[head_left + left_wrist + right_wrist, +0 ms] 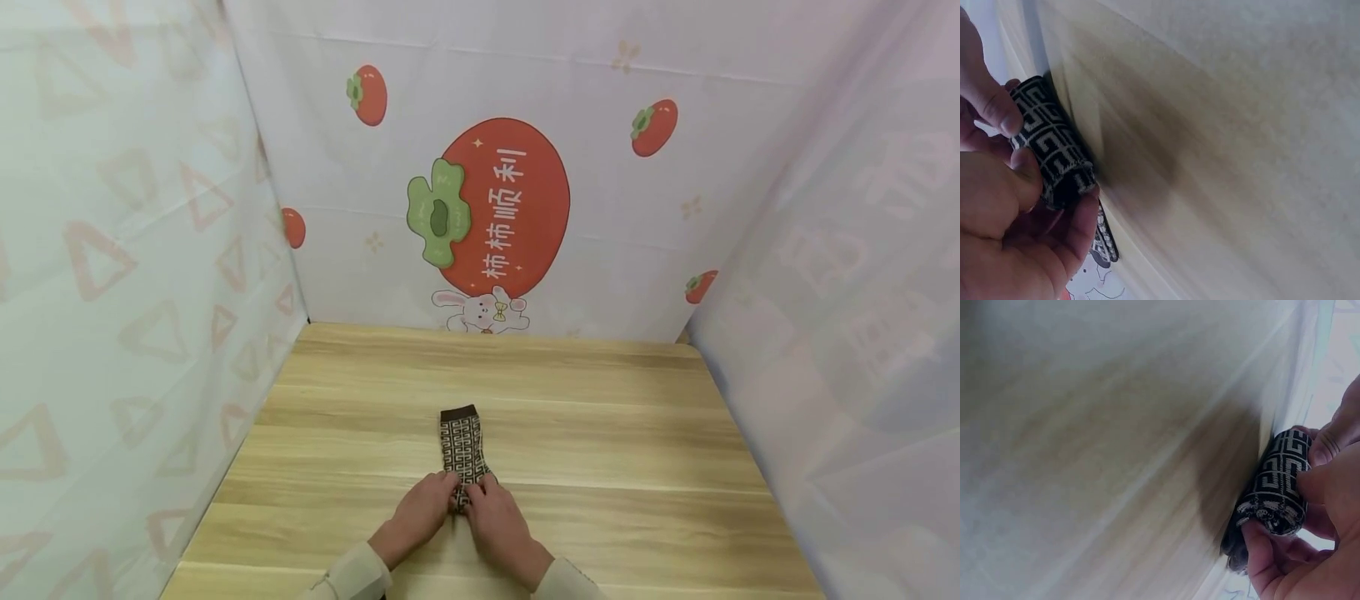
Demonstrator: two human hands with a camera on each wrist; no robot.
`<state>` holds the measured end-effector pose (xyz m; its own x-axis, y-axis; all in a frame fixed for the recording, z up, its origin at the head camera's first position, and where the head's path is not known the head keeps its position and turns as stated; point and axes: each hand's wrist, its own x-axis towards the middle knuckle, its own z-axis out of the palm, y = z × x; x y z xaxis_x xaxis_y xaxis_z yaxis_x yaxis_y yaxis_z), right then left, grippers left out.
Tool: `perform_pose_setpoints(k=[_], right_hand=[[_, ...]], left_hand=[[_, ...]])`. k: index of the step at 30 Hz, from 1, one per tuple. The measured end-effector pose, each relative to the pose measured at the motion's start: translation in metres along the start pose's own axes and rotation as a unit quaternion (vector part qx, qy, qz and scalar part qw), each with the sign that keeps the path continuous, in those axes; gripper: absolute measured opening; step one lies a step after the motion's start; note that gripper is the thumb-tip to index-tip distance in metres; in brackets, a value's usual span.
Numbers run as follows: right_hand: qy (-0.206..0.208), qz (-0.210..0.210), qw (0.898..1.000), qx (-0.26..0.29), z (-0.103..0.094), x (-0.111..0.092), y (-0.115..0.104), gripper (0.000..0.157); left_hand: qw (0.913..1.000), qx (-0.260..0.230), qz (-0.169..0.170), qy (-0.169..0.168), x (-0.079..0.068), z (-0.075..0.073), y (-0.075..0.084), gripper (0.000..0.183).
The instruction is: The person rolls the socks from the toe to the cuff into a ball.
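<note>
A dark sock (463, 446) with a pale maze-like pattern and a plain dark cuff lies on the wooden table, its cuff pointing away from me. The end nearest me is rolled up, and the wrist views show this roll (1050, 140) as a short patterned cylinder. My left hand (426, 507) pinches the roll's left end between thumb and fingers. At the other end, my right hand (498, 521) grips it the same way, thumb on top; the spiral of layers shows in the right wrist view at the roll's end (1279, 515).
The wood-grain tabletop (600, 433) stretches around the sock. Behind it hangs a white cloth backdrop (600, 275) printed with red persimmons and a rabbit. Printed cloth walls stand at the left (135, 250) and right (847, 292).
</note>
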<state>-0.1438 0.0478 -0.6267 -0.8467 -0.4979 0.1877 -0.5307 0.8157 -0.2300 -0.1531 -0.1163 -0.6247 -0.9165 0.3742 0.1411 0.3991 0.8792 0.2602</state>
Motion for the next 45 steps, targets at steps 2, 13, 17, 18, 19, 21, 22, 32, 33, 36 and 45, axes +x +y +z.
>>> perform_pose_setpoints(k=[2, 13, 17, 18, 19, 21, 22, 32, 33, 36, 45], right_hand=[[-0.009, 0.007, 1.000, 0.005, -0.001, 0.002, 0.000, 0.021], [-0.028, 0.064, 0.997, 0.042, -0.006, 0.012, 0.001, 0.016], [-0.035, 0.072, 0.996, 0.027, -0.006, 0.012, 0.000, 0.010], [-0.032, 0.072, 0.997, 0.021, -0.006, 0.011, 0.000, 0.009], [-0.028, 0.071, 0.997, 0.018, -0.005, 0.011, 0.000, 0.008], [-0.008, 0.067, 0.998, 0.015, -0.004, 0.011, 0.000, 0.006], [0.006, 0.062, 0.998, 0.016, -0.003, 0.011, 0.000, 0.005], [0.090, 0.023, 0.996, 0.011, 0.001, 0.013, 0.006, 0.012], [0.092, 0.021, 0.995, 0.010, 0.001, 0.013, 0.006, 0.010], [0.099, 0.012, 0.995, 0.013, 0.003, 0.011, 0.006, 0.008], [0.108, -0.025, 0.994, 0.002, 0.003, 0.009, 0.007, 0.013]], left_hand=[[0.9999, 0.002, -0.009, 0.005, 0.002, 0.000, 0.001, 0.008], [0.9967, 0.056, -0.016, 0.057, 0.014, -0.004, 0.002, 0.016], [0.9977, 0.035, -0.033, 0.048, 0.013, -0.005, 0.003, 0.019], [0.9977, 0.029, -0.036, 0.049, 0.012, -0.004, 0.004, 0.018], [0.9977, 0.023, -0.038, 0.051, 0.010, -0.004, 0.005, 0.016], [0.9977, 0.009, -0.038, 0.056, 0.008, -0.004, 0.006, 0.013], [0.9976, -0.002, -0.038, 0.058, 0.008, -0.004, 0.007, 0.012], [0.9964, 0.029, -0.018, 0.077, 0.005, -0.001, 0.011, 0.008], [0.9963, 0.029, -0.018, 0.078, 0.004, -0.001, 0.012, 0.008], [0.9966, 0.022, -0.015, 0.078, 0.000, -0.003, 0.015, 0.012], [0.9960, 0.038, -0.008, 0.080, -0.003, 0.003, 0.017, 0.020]])
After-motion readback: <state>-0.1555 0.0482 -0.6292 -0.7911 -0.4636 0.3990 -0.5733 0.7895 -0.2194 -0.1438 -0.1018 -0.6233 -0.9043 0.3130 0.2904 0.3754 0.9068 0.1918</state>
